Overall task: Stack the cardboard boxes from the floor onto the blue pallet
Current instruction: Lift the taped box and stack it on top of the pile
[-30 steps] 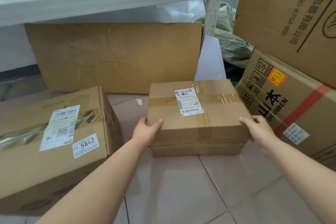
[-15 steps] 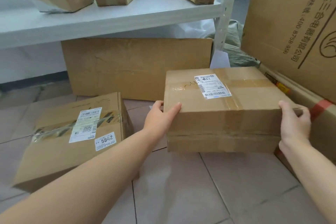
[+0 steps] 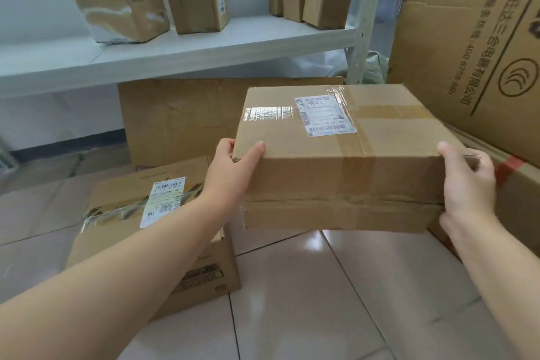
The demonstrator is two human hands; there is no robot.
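Since 1 second ago you've raised the taped box (image 3: 336,155) off the floor (image 3: 306,301) — left hand (image 3: 230,172) and right hand (image 3: 464,184) clamp its 2 ends, mid-air. No blue pallet is in view, so nothing looks stacked yet. Near left, 1 labelled box (image 3: 152,213) waits — sealed, contents hidden. Opened boxes stand on the far shelf (image 3: 204,46).

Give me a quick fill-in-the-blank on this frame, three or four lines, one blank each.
1. The taped box is gripped by ____ hands, left hand and right hand.
2. The box's white shipping label sits on its ____ face.
3. The box with the QR label rests on the ____.

Missing words: two; top; floor
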